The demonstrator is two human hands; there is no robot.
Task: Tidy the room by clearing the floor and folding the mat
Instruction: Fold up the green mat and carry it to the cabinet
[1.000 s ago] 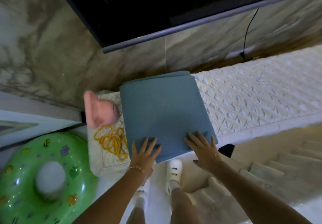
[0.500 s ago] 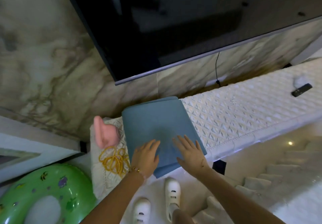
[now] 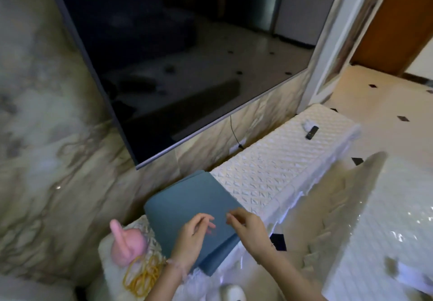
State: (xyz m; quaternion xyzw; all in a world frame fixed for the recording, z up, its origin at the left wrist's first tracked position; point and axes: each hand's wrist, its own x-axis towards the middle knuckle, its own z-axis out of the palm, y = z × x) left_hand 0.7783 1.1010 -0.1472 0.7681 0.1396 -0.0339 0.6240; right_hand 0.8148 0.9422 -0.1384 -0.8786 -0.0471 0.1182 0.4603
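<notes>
The folded blue mat [image 3: 187, 204] lies on the left end of a long low cabinet covered with a white quilted cloth [image 3: 276, 167], under the wall television. My left hand [image 3: 192, 239] hovers over the mat's near edge, fingers loosely curled and holding nothing. My right hand [image 3: 248, 230] is over the mat's near right corner, fingers also bent and empty. Whether either hand still touches the mat is unclear because of blur.
A pink toy [image 3: 127, 244] and a tangle of yellow cord [image 3: 143, 275] lie left of the mat. A black remote [image 3: 312, 132] sits at the cabinet's far end. The big dark television [image 3: 178, 66] hangs above. A glossy white table [image 3: 386, 218] stands at right, on a tiled floor [image 3: 386, 103].
My head has lifted and turned right, so the green inflatable ring has left the view. Both hands have gone from lying flat on the mat to lifted with curled fingers.
</notes>
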